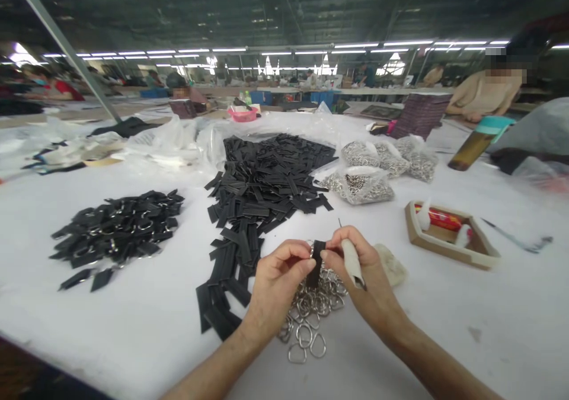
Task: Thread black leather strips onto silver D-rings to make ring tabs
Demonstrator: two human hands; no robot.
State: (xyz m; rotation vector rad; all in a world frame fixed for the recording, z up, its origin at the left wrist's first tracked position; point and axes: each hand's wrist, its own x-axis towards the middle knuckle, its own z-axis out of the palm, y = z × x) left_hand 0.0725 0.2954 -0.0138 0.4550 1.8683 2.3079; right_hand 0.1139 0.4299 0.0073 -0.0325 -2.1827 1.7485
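My left hand (pixel 280 272) and my right hand (pixel 355 266) meet over the white table (pixel 133 317), both pinching one short black strap piece (pixel 315 264) that stands upright between the fingertips. My right hand also grips a white-handled brush or tool (pixel 353 264) across its palm, tip pointing down. Directly under the hands lies a heap of metal D-rings (pixel 311 317). A large pile of loose black strap pieces (pixel 258 198) spreads from just left of my left hand toward the back of the table.
A pile of finished black straps with rings (pixel 120 228) lies at left. Clear bags of metal rings (pixel 368 175) sit behind. A shallow wooden tray (pixel 448 240) with glue tubes is at right, a capped bottle (pixel 475 142) beyond. Other people work at far tables.
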